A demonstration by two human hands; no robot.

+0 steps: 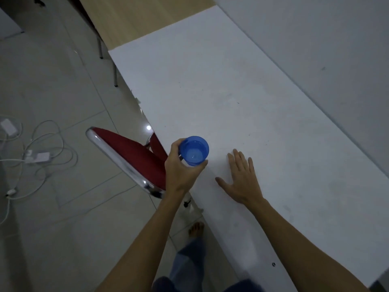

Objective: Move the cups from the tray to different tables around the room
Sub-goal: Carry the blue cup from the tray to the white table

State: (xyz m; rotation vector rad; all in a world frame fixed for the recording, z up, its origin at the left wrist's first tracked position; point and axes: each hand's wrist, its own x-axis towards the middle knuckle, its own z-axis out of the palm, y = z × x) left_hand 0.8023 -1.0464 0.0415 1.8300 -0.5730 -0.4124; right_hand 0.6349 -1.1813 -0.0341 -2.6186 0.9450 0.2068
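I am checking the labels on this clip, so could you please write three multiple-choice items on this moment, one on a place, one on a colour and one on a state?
1. Where is the cup?
A. Standing on the wooden table
B. Held at the near edge of the white table
C. Lying on the floor

2. What colour is the cup?
A. Red
B. Green
C. Blue

3. What state is the right hand in?
A. Open, fingers spread over the white table
C. Closed around the cup
B. Gripping the chair

Answers: 1 B, since the left hand grips the cup at the table's edge, beside the red chair. 2 C, since its translucent wall and bottom are blue. 3 A, since the palm faces down and holds nothing.
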